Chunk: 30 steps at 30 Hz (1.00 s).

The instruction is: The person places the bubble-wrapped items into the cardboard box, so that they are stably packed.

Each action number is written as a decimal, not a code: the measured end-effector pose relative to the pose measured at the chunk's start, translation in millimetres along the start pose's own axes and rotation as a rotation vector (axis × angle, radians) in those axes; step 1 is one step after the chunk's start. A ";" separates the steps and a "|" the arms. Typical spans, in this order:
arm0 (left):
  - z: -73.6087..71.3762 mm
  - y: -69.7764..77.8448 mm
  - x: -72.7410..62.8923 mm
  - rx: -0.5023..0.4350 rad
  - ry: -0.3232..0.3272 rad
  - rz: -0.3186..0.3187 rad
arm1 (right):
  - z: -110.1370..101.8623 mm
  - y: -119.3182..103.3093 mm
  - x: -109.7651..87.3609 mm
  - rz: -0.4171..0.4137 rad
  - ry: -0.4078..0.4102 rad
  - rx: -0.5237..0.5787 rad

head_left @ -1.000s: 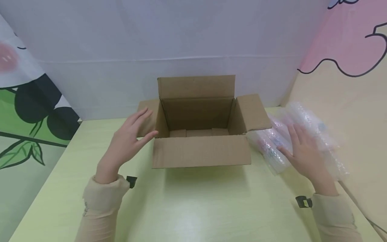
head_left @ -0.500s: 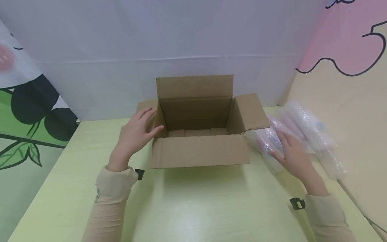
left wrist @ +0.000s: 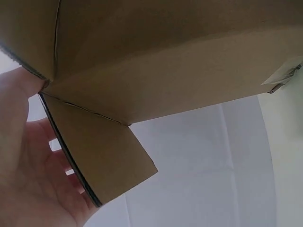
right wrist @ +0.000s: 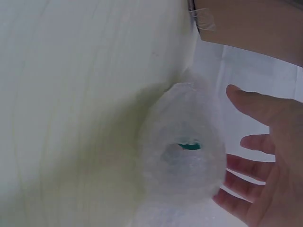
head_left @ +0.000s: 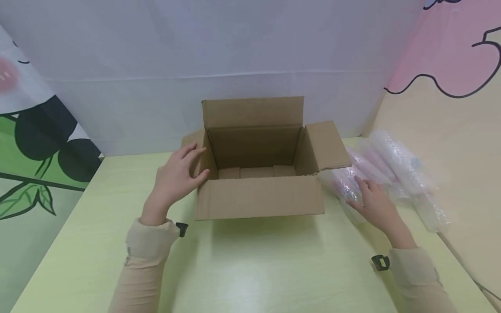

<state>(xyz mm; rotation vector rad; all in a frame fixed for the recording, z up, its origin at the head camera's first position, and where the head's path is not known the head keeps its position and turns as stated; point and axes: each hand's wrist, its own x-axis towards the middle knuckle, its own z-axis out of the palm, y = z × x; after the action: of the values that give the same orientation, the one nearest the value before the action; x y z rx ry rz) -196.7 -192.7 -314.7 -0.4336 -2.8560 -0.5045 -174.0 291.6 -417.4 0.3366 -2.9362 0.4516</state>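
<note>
An open cardboard box (head_left: 260, 198) stands on the table with its flaps spread outward. My left hand (head_left: 176, 178) is at its left end, thumb by the front corner and fingers reaching across the left flap (head_left: 192, 140). In the left wrist view, the palm and fingers lie along the outer side of that flap (left wrist: 102, 146). To the right of the box, my right hand (head_left: 377, 208) hovers with spread fingers right over a bubble-wrapped bundle (head_left: 346, 184). Through the wrap (right wrist: 182, 175) in the right wrist view, a small green patch shows; the contents are otherwise hidden.
More bubble-wrapped rolls (head_left: 403, 163) lie farther right, along the cream side cloth (head_left: 450, 152). A white-lilac backdrop (head_left: 250, 43) hangs close behind the box. The pale yellow table (head_left: 242, 269) extends in front.
My left hand has moved right to the box's left flap, which tilts slightly. My right hand has drawn left and nearer from over the farther rolls to the closest wrapped bundle.
</note>
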 end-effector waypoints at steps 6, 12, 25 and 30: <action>3.6 -1.5 -3.9 0.010 0.063 -0.008 | 9.3 2.4 4.8 0.028 -0.041 -0.026; 3.0 -6.8 -13.2 0.053 0.113 -0.038 | 15.2 -0.5 8.9 -0.019 -0.014 -0.075; -7.3 -14.5 -49.2 0.075 0.197 -0.012 | 16.5 -0.8 16.2 0.010 -0.027 -0.135; -9.9 -12.3 -62.2 0.069 0.222 0.013 | 12.8 3.6 17.7 -0.009 -0.040 -0.150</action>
<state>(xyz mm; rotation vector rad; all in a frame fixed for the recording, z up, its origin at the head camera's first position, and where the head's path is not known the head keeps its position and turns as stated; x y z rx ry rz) -141.0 -222.8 -324.9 -0.3590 -2.6468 -0.4216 -193.4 287.5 -427.2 0.3428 -2.9835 0.2238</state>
